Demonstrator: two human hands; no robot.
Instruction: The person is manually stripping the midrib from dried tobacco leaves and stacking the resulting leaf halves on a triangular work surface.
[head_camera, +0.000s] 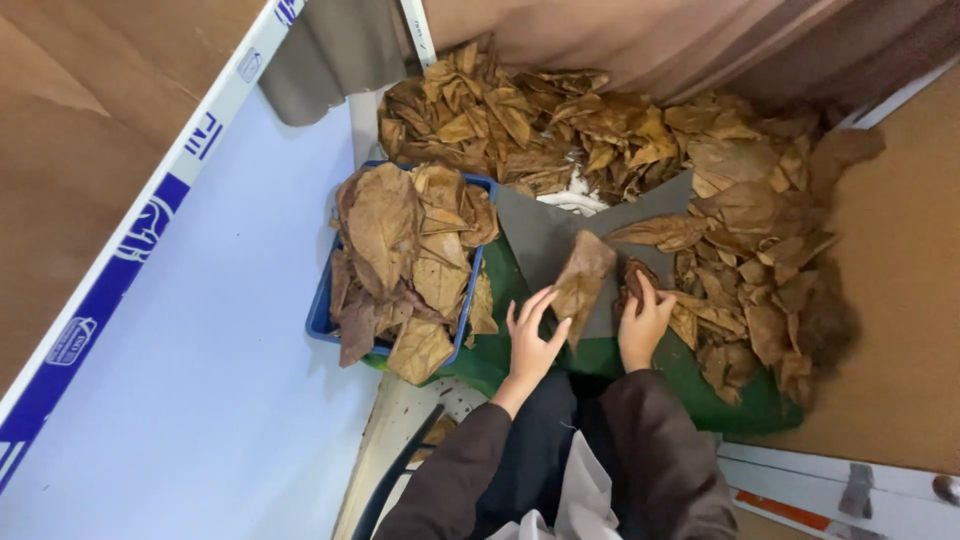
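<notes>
Left hand (530, 340) pinching dry brown leaf (582, 280) over grey sheet (545, 235); right hand (643, 318) gripping small dark leaf (634, 280); blue basket (322, 318) beside.

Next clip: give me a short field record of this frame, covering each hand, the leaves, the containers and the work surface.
left hand: left hand holds a dry brown leaf upright over the grey sheet
right hand: right hand presses on a small dark leaf at the sheet's edge
container: blue basket, heaped with large dry leaves
loose stock: leaf pile behind and to the right
surface: green mat under the sheet
</notes>
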